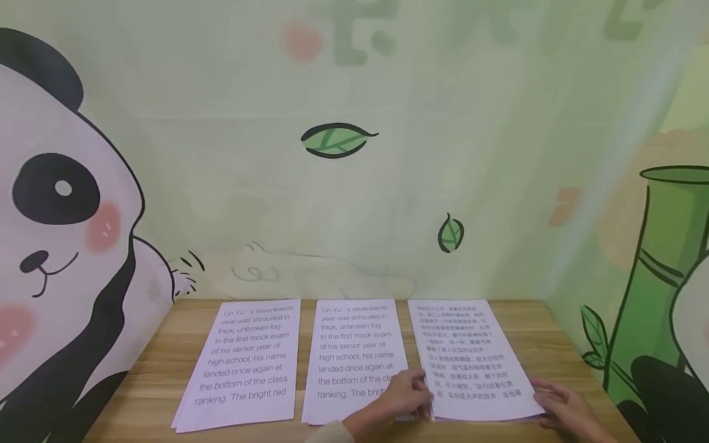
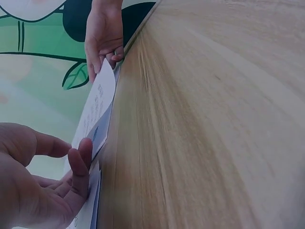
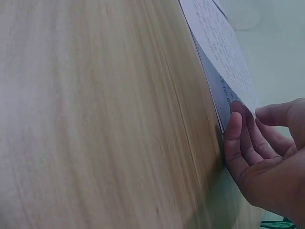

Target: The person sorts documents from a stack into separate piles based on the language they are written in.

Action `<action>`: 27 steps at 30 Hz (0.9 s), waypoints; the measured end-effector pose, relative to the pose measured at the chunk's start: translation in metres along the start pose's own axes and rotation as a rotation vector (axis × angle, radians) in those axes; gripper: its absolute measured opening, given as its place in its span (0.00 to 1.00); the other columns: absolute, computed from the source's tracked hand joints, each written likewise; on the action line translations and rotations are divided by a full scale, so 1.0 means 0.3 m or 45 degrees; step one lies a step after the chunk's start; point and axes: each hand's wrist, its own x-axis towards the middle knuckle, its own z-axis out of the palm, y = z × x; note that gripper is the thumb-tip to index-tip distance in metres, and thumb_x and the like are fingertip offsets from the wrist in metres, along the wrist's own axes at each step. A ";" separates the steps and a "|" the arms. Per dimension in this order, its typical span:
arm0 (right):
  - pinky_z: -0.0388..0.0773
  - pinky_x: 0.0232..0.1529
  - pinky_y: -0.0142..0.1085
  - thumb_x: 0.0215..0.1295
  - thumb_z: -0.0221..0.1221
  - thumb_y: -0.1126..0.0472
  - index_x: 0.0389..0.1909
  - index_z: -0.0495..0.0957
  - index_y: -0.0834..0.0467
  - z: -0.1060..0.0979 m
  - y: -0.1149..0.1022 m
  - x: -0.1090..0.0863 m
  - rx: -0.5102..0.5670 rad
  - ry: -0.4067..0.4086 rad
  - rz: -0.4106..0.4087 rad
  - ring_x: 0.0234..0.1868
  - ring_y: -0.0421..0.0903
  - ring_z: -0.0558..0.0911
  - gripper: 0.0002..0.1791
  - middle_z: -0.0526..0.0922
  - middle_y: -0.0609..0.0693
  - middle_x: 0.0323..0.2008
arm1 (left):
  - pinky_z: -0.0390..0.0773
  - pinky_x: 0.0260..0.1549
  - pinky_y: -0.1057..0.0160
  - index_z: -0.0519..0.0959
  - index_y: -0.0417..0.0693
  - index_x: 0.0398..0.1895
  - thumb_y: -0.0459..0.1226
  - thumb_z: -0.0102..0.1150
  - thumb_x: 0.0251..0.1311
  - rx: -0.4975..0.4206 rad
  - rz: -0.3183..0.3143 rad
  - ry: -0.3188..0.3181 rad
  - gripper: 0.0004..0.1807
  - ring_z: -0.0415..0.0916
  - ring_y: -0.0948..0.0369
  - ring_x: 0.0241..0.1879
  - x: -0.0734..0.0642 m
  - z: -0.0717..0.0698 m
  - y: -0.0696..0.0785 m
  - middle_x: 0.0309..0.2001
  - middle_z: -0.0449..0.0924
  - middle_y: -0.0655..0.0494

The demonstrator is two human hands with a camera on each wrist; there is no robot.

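A printed sheet of paper (image 1: 465, 363) with Chinese text lies at the right of the table, its near edge bowed up over another sheet (image 3: 217, 93). My left hand (image 1: 401, 399) pinches its near left corner between thumb and fingers. At the near right corner my right hand (image 1: 570, 411) pinches the same sheet, thumb above and fingers beneath. In the right wrist view the sheet's lifted edge (image 3: 228, 86) shows a gap over the paper below. My left forearm partly covers the middle stack of paper (image 1: 354, 351), printed in English.
Another stack of English-printed paper (image 1: 244, 363) lies at the left, its sheets slightly offset. The wooden table (image 1: 149, 369) ends at the back against a cloth backdrop (image 1: 249, 172) with a panda, leaves and bamboo printed on it.
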 end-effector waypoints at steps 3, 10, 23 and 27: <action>0.87 0.43 0.42 0.72 0.58 0.60 0.70 0.64 0.73 0.005 0.009 -0.003 -0.018 -0.002 0.001 0.41 0.46 0.86 0.32 0.82 0.71 0.54 | 0.77 0.22 0.70 0.71 0.37 0.70 0.32 0.62 0.61 0.026 -0.003 0.011 0.32 0.80 0.65 0.23 -0.006 -0.010 -0.008 0.32 0.84 0.57; 0.87 0.42 0.41 0.74 0.57 0.61 0.69 0.62 0.76 -0.007 0.032 -0.021 -0.049 0.006 0.016 0.39 0.45 0.87 0.31 0.85 0.67 0.47 | 0.82 0.29 0.66 0.76 0.40 0.65 0.32 0.61 0.61 0.028 0.003 0.002 0.27 0.84 0.62 0.29 -0.036 -0.065 -0.043 0.40 0.83 0.56; 0.87 0.38 0.39 0.74 0.55 0.63 0.67 0.67 0.75 0.051 -0.023 -0.066 -0.087 -0.003 -0.102 0.38 0.43 0.86 0.27 0.88 0.55 0.41 | 0.79 0.25 0.66 0.78 0.36 0.61 0.30 0.60 0.61 0.070 0.091 0.154 0.23 0.83 0.61 0.26 -0.111 -0.235 -0.070 0.39 0.84 0.50; 0.87 0.37 0.38 0.73 0.54 0.64 0.65 0.69 0.76 0.104 -0.060 -0.087 -0.103 -0.028 -0.158 0.37 0.44 0.86 0.25 0.88 0.55 0.40 | 0.81 0.27 0.64 0.77 0.37 0.62 0.31 0.60 0.62 0.095 0.068 0.148 0.23 0.82 0.61 0.27 -0.135 -0.276 -0.082 0.39 0.82 0.50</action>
